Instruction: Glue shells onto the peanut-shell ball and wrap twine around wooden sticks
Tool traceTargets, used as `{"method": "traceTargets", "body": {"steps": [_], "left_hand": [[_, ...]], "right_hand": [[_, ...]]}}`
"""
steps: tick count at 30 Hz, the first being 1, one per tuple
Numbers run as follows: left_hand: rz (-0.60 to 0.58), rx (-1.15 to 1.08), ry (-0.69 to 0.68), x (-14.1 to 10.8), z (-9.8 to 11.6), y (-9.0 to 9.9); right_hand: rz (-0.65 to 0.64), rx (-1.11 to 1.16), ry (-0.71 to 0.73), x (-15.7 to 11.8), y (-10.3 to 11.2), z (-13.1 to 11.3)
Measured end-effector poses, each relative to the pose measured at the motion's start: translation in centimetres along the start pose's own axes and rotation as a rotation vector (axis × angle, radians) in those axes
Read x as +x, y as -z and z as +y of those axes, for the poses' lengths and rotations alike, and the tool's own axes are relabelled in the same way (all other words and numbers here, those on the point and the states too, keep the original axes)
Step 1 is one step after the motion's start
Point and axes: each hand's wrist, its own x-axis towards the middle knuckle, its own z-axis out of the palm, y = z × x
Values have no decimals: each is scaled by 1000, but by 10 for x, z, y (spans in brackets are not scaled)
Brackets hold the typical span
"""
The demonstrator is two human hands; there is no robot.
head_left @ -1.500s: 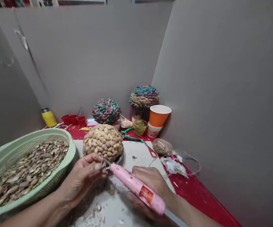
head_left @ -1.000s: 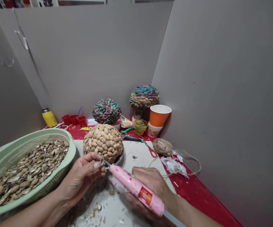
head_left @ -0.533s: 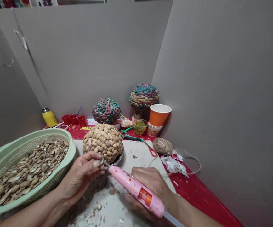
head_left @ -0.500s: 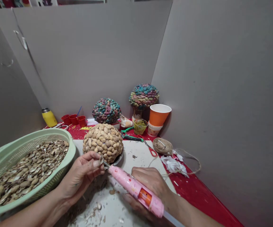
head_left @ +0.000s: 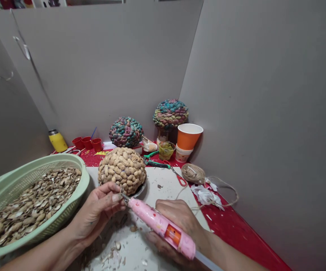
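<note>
Light pinch, full grasp

The left hand [head_left: 96, 210] pinches what looks like a shell piece [head_left: 121, 191] at the nozzle [head_left: 126, 198]; it is probably light, stiff and brittle, best held by its rim. The right hand [head_left: 179, 215] wraps the pink glue gun [head_left: 148, 216], whose body slants toward four o'clock. From the nozzle, the peanut-covered dome [head_left: 122, 167] sits at twelve, the green basket [head_left: 85, 180] at nine.

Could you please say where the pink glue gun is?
In the head view's lower centre, the right hand holds the pink glue gun, its nozzle by the left hand.
</note>
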Motion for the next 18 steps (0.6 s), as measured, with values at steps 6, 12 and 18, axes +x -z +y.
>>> {"method": "traceTargets", "body": {"steps": [6,12,18], "left_hand": [[10,-10,5,-2,0,-1],[34,4,-3,-2,1,-1],[54,7,-7,-1,2,-2]], "right_hand": [[-7,-9,-2,-4,-3,4],[2,-10,30,-4,-5,5],[20,-1,32,-5,-6,6]]}}
